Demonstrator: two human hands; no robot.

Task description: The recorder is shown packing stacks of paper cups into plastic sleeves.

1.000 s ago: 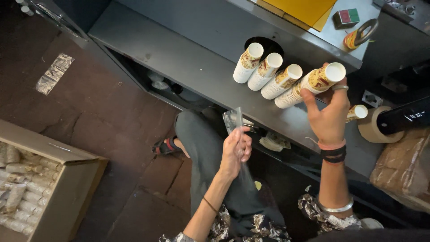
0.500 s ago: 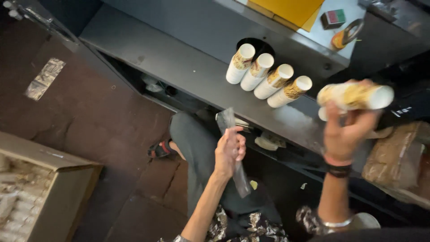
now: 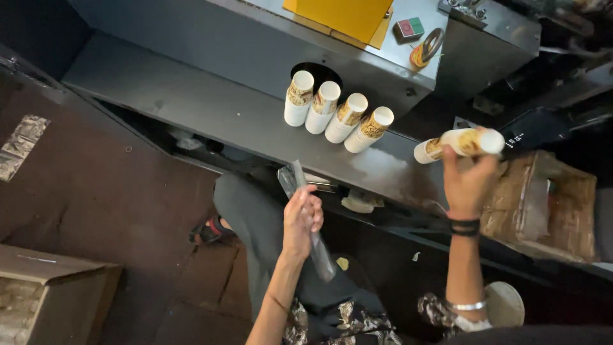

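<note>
Right hand (image 3: pixel 469 182) grips a cup stack (image 3: pixel 458 145) lying sideways, long axis left-right. Left hand (image 3: pixel 302 217) clasps a clear plastic sleeve (image 3: pixel 306 217) running far-to-near.

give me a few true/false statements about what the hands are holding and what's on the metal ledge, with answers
1. The right hand holds a stack of paper cups lying sideways. True.
2. The left hand is empty. False: it grips a long clear plastic sleeve.
3. Four cup stacks lie side by side on the grey metal ledge. True.
4. The cup stacks on the ledge stand upright. False: they lie on their sides, white ends toward the camera.
5. A yellow panel sits on top of the machine, above the round opening. True.
6. The cardboard box at lower left sits on the ledge. False: it stands on the floor.
</note>
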